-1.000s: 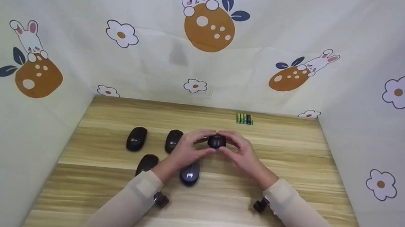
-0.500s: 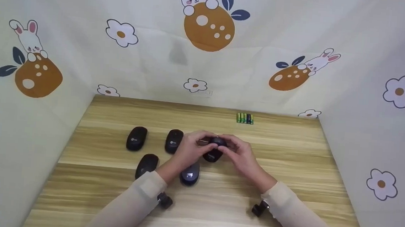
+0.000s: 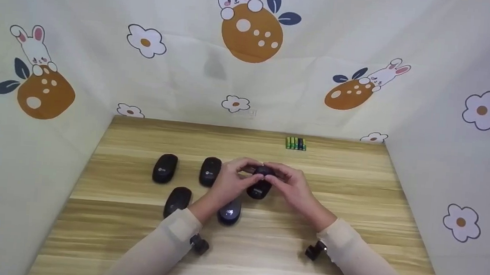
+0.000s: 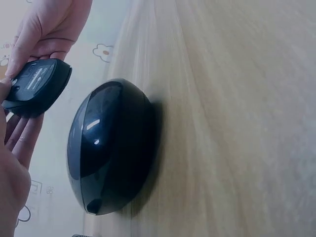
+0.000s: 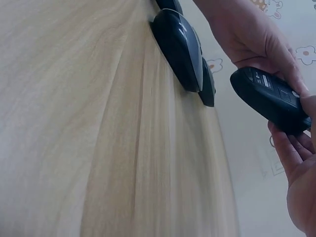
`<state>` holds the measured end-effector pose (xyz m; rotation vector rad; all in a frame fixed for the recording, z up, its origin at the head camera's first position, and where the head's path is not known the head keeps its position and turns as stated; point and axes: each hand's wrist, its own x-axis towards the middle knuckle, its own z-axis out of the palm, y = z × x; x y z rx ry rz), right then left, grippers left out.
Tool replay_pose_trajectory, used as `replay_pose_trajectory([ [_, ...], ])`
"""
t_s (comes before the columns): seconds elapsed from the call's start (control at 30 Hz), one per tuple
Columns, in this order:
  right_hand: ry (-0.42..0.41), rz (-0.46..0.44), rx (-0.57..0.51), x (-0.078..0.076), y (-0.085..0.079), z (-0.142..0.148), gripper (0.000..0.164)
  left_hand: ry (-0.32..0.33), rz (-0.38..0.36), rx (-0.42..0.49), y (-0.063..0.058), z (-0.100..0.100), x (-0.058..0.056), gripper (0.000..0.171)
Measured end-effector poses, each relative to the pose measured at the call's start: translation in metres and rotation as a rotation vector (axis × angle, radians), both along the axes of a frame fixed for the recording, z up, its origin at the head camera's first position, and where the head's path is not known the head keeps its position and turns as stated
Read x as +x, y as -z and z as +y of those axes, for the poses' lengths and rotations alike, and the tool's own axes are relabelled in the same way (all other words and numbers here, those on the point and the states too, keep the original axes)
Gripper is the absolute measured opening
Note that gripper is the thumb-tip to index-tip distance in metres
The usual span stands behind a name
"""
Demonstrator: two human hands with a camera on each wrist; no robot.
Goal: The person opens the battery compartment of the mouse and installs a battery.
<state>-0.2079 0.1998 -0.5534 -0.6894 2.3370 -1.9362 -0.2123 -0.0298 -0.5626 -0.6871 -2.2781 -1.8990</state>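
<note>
Both hands hold one black computer mouse (image 3: 258,192) above the table, its labelled underside (image 4: 37,81) turned up towards the person. My left hand (image 3: 229,183) grips its left side and my right hand (image 3: 296,186) grips its right side. The two thumbs meet on the underside, while the fingers curl round the far end, partly hidden behind it. In the right wrist view the held mouse (image 5: 266,96) is tilted and well off the tabletop. A dark grey-blue mouse (image 3: 229,212) stands on the table just below my left wrist.
Three more black mice, one at the far left (image 3: 165,168), one beside my left hand (image 3: 210,171) and one by the left forearm (image 3: 178,202), rest on the wooden table (image 3: 353,197). Several green and dark batteries (image 3: 296,143) lie in a row near the back edge. Patterned cloth (image 3: 180,77) surrounds the table.
The held mouse has tipped, so its underside now shows in the head view. Both thumbs have moved up onto that underside. Over the last half second it has shifted only slightly.
</note>
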Motion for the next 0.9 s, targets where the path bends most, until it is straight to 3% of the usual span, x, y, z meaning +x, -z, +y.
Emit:
replay_pose_trajectory([
  [0.17,0.020,-0.024,-0.012,0.000,-0.002,0.001,0.035,0.016,-0.103,0.045,-0.001,0.001,0.002,0.034],
  [0.3,0.021,-0.014,-0.012,0.000,-0.003,0.001,0.038,0.010,-0.144,0.088,-0.001,0.004,0.002,0.034],
  [0.63,-0.056,-0.031,0.069,0.000,-0.007,0.009,0.057,-0.018,-0.220,0.113,-0.002,0.006,0.002,0.035],
  [0.9,-0.066,-0.037,0.088,-0.001,-0.007,0.011,0.055,-0.009,-0.252,0.118,-0.004,0.006,0.004,0.036],
])
